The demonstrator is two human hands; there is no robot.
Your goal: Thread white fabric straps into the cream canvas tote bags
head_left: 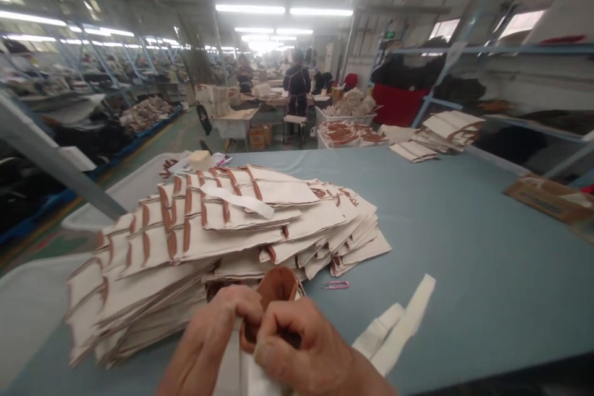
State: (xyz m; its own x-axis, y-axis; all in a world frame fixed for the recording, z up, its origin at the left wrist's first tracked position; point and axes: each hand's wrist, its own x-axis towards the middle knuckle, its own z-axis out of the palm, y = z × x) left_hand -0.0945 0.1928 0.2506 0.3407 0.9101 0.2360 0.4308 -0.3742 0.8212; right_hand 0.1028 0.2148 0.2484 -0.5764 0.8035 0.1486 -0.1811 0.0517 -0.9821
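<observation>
Both hands are closed on a cream-and-brown fabric piece (278,284) close in front of me, its brown part curling up into an open loop. My left hand (223,322) pinches its left side, with the fingertips partly hidden. Thumb and fingers of my right hand (301,340) are pressed together on the near right side. Just beyond them lies a large stack of cream fabric pieces with brown edging (241,229). A small pair of pink-handled thread snips (336,285) rests to the right of the stack. White fabric strips (403,322) lie beside my right forearm.
The blue-grey table (464,247) stretches to the right. More folded cream pieces (448,127) are at its far edge, and a cardboard piece (547,198) is at the right. A white strip (239,200) tops the stack. People (297,83) stand at tables farther off.
</observation>
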